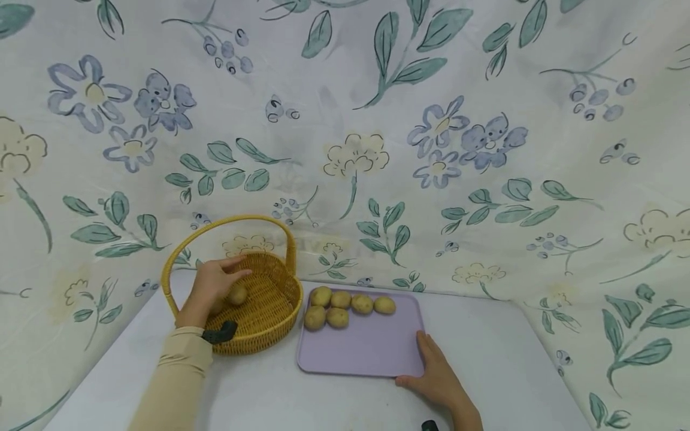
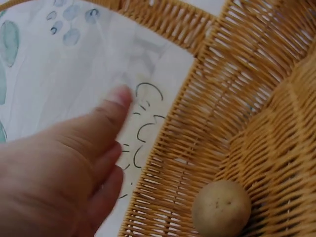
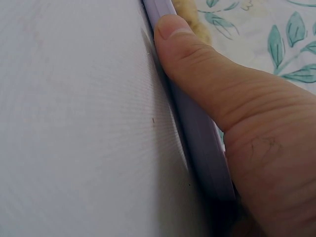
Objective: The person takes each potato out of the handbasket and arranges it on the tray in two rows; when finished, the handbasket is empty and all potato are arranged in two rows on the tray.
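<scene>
My left hand is over the left side of a wicker basket, its thumb and fingers spread apart with nothing between them. Below it a potato lies inside, and a second potato is partly hidden by the wrist. The left wrist view shows the left hand near the woven wall, apart from a potato. My right hand holds the near right corner of a lilac tray, thumb on the front edge, fingers along the right side. Several potatoes sit at the tray's back left.
The basket's tall arched handle rises above the left forearm. Basket and tray stand close together on a white table. A floral cloth hangs behind the table and at its sides.
</scene>
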The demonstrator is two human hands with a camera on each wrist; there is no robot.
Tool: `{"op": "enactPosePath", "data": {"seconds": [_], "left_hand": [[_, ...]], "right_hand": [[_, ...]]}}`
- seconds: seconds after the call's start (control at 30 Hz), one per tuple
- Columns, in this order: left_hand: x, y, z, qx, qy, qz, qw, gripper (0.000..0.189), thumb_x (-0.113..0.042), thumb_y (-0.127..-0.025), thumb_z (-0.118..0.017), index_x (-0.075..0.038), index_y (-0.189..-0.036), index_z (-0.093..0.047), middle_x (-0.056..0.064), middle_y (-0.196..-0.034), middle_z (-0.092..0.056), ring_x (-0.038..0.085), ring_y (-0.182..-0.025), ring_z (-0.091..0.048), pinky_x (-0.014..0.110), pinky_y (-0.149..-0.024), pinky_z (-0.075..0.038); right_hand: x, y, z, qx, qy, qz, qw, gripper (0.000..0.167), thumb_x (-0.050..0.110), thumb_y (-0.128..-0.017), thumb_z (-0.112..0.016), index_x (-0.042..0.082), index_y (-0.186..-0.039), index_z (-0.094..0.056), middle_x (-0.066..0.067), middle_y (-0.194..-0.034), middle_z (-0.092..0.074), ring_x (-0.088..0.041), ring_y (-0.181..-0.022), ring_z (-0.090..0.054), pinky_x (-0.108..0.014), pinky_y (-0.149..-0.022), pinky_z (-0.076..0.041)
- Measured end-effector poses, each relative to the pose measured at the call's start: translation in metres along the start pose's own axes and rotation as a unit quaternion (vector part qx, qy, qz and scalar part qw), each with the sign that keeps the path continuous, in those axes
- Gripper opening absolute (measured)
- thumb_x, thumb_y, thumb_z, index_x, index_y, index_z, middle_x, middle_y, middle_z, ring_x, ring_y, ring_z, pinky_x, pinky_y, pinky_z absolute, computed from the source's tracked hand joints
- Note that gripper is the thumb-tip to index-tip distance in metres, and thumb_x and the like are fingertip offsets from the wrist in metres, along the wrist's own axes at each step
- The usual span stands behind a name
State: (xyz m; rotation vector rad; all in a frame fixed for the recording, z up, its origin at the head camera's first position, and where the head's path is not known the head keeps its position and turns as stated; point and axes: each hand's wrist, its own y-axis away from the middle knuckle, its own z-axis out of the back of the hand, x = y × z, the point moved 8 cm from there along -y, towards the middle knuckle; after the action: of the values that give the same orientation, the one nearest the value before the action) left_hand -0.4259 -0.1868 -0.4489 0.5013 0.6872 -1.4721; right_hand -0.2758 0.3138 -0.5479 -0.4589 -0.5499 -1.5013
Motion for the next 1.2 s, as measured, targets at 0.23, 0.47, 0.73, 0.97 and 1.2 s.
{"op": "enactPosePath", "data": {"seconds": [0.23, 0.47, 0.73, 0.97, 1.2], "left_hand": [[0.007, -0.004, -0.012, 0.027, -0.060, -0.023, 0.9975, 0.064, -0.051, -0.091, -0.073, -0.014, -0.141, -0.063, 0.029, -0.134, -0.064, 0.030, -0.080, -0.063, 0.034, -0.066, -0.049], [0.003, -0.002, -0.015, 0.037, -0.103, -0.065, 0.9919, 0.057, -0.043, -0.091, -0.076, -0.009, -0.135, -0.067, 0.027, -0.132, -0.065, 0.050, -0.123, -0.059, 0.065, -0.103, -0.048], [0.007, 0.000, -0.022, 0.057, -0.124, -0.048, 0.9894, 0.054, -0.032, -0.090, -0.080, 0.000, -0.132, -0.067, 0.026, -0.126, -0.068, 0.031, -0.081, -0.066, 0.056, -0.094, -0.056], [0.015, -0.001, -0.029, 0.081, -0.127, -0.033, 0.9881, 0.057, -0.033, -0.090, -0.079, 0.003, -0.132, -0.066, 0.024, -0.120, -0.072, 0.040, -0.109, -0.069, 0.062, -0.103, -0.050], [0.022, 0.000, -0.034, 0.107, -0.113, -0.015, 0.9878, 0.061, -0.035, -0.089, -0.080, 0.000, -0.136, -0.064, 0.030, -0.134, -0.062, 0.046, -0.119, -0.063, 0.062, -0.103, -0.050]], "right_hand": [[-0.001, -0.001, 0.000, -0.003, 0.002, 0.000, 1.0000, 0.129, 0.060, -0.065, -0.088, -0.002, -0.160, -0.026, -0.026, -0.166, -0.025, -0.049, -0.154, -0.021, -0.063, -0.123, -0.024], [-0.001, -0.001, 0.002, -0.004, 0.003, 0.000, 1.0000, 0.129, 0.059, -0.066, -0.088, -0.002, -0.160, -0.025, -0.025, -0.167, -0.023, -0.047, -0.154, -0.019, -0.061, -0.124, -0.022], [-0.002, 0.000, 0.000, 0.001, 0.006, -0.008, 0.9999, 0.129, 0.060, -0.066, -0.088, -0.002, -0.160, -0.025, -0.026, -0.166, -0.023, -0.048, -0.154, -0.020, -0.062, -0.124, -0.023], [0.000, 0.001, 0.002, -0.002, 0.004, 0.001, 1.0000, 0.129, 0.057, -0.066, -0.089, -0.003, -0.160, -0.024, -0.026, -0.166, -0.023, -0.049, -0.154, -0.019, -0.062, -0.123, -0.024], [0.000, 0.002, 0.002, 0.001, 0.008, -0.002, 1.0000, 0.129, 0.056, -0.066, -0.089, -0.003, -0.160, -0.024, -0.027, -0.166, -0.023, -0.049, -0.154, -0.019, -0.062, -0.123, -0.024]]}}
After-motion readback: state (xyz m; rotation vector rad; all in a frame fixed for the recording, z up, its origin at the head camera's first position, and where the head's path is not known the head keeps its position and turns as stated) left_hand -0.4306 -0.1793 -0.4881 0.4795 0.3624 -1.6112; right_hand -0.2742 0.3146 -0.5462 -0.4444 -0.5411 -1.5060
